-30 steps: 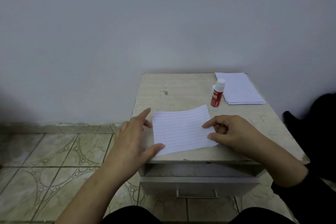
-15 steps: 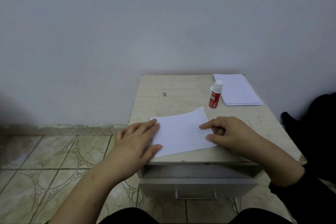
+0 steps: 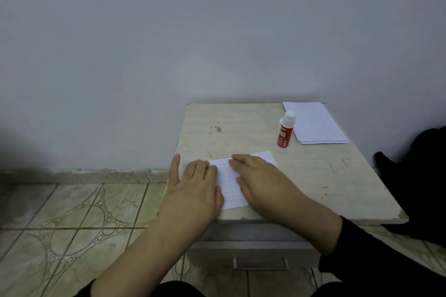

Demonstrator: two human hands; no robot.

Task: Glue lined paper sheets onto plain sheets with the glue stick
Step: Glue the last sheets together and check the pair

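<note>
A lined paper sheet (image 3: pixel 230 185) lies near the front left of the small beige table (image 3: pixel 313 176). My left hand (image 3: pixel 193 185) lies flat, palm down, on its left part, fingers spread. My right hand (image 3: pixel 260 183) lies flat on its right part, and only a middle strip and the far right corner of the sheet show. Any plain sheet beneath it is hidden. A red glue stick (image 3: pixel 285 131) with a white cap stands upright behind the sheet. A stack of lined sheets (image 3: pixel 313 123) rests at the back right corner.
The table stands against a grey wall and has a drawer with a metal handle (image 3: pixel 260 264) below its front edge. Patterned floor tiles (image 3: pixel 72 219) spread to the left. A dark bag or cloth (image 3: pixel 420 176) sits right of the table.
Both hands have moved inward over the lined sheet. The right hand let go of the sheet's right edge and now lies flat; the left hand slid from the left edge onto the paper.
</note>
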